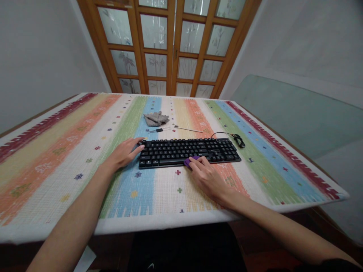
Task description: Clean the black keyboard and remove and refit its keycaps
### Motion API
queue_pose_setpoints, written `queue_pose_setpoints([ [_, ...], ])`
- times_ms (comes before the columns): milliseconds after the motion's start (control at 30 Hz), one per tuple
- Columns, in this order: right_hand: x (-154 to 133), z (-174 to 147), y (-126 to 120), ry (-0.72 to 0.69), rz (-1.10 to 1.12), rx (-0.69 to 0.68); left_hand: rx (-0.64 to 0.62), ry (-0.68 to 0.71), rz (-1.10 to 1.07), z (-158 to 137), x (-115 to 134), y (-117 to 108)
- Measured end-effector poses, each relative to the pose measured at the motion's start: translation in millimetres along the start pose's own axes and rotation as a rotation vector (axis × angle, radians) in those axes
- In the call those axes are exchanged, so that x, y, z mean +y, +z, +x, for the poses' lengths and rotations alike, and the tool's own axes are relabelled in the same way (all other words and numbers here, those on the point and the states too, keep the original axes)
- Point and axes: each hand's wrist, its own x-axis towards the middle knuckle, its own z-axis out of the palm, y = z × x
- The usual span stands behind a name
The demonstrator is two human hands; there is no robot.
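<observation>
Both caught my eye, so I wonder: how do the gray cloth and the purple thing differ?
The gray cloth lies untouched beyond the keyboard; the purple thing is under the right hand at the keyboard's near edge. The gray cloth is crumpled and uncovered; the purple thing is partly hidden.

Doors (170, 41): orange-brown wood, frosted panes (154, 34) bearing plant designs
Left wall (42, 49): plain, greyish white
Right wall (306, 41): pale; a grey-green panel (292, 109) stands before it
Surface (53, 151): striped, multicoloured cloth with white border
Floor (113, 249): dark reddish brown
Light: soft, brightest at upper panes
</observation>
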Motion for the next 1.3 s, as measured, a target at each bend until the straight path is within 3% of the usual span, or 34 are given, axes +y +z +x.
queue_pose_setpoints([
  [300,-0.7,-3.3,3.3,0.189,0.215,0.022,0.015,0.005,0.003,-0.6,-3.9,1.4],
  [500,-5.4,-9.5,-15.0,0.057,0.173,0.154,0.014,0.005,0.001,-1.1,-3.3,1.1],
  [633,6.2,-6.3,-27.4,0.050,0.090,0.234,0.018,0.012,-0.004,-0.3,-4.5,1.0],
  [733,20.5,-4.1,-22.4,0.086,0.050,0.219,0.026,0.020,-0.011,0.1,-5.6,1.2],
  [833,28.8,-4.9,-10.0,0.108,0.052,0.122,0.029,0.022,-0.015,0.1,-6.0,1.5],
  [1000,24.9,-8.3,0.0,0.077,0.059,-0.017,0.016,0.006,-0.017,0.0,-5.4,1.5],
  [1300,18.8,-13.8,-13.9,0.105,0.077,0.135,0.009,0.006,-0.009,0.2,-4.6,0.3],
])
